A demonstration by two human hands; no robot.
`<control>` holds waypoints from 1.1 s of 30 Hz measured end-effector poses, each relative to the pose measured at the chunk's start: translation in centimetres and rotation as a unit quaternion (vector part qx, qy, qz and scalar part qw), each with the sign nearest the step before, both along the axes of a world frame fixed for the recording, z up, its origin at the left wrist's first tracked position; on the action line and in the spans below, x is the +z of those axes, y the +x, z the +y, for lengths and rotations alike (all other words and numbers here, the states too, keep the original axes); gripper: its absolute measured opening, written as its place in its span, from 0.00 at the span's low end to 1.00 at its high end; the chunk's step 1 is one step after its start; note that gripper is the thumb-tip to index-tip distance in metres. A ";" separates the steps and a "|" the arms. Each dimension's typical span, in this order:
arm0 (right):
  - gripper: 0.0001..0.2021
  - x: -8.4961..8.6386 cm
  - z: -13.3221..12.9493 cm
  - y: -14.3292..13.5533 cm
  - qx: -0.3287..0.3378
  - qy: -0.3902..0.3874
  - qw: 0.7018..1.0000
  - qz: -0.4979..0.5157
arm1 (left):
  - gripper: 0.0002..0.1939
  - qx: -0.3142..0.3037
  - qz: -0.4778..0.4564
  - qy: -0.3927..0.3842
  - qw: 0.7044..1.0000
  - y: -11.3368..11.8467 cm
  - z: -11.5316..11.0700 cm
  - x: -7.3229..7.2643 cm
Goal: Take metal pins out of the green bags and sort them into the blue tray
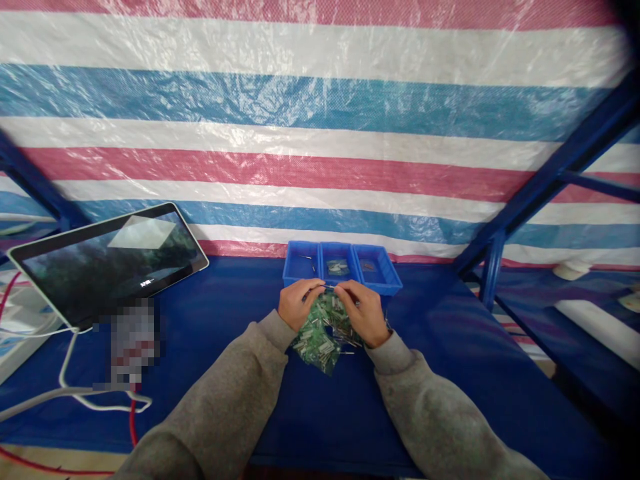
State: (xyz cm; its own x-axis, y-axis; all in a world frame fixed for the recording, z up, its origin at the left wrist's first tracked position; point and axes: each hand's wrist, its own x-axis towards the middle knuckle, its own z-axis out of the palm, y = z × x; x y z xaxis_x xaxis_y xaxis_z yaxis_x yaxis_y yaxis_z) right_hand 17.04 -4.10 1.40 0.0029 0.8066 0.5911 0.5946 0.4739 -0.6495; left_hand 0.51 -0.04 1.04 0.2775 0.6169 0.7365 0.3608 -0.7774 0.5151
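Observation:
My left hand (299,303) and my right hand (367,313) face each other over the blue table, each with its fingers pinched. Between the fingertips runs a thin metal pin (331,287), held at one end by each hand. Below them lies a greenish clear plastic bag (320,363), with many small silvery, rod-like pieces on or in it. A loose thin piece (346,353) rests at its right edge. Just beyond my hands stand three joined blue bins (385,289). The left and middle bins contain a few small parts; the right one shows a small brownish patch.
To the left, a white-framed screen (110,260) leans at an angle, with white cables (67,363) and a red cable (133,423) near it. A blue metal frame post (540,173) slants up on the right. Striped plastic sheeting (320,100) hangs behind the table.

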 end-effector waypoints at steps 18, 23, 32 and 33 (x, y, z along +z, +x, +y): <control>0.16 -0.1 0.2 0.3 -0.039 -0.012 0.999 0.004 | 0.08 -0.066 -0.102 -0.117 0.986 0.1 -0.2 -0.2; 0.16 0.1 0.1 0.2 -0.032 -0.017 0.999 0.002 | 0.07 -0.026 -0.042 -0.077 0.996 0.0 -0.1 -0.3; 0.17 0.0 0.1 0.2 -0.029 -0.005 1.000 -0.001 | 0.13 -0.013 0.041 0.042 0.998 -0.1 0.2 -0.1; 0.17 0.0 0.2 0.2 -0.029 -0.006 1.000 0.000 | 0.13 -0.017 0.049 0.047 0.998 -0.2 0.2 -0.2</control>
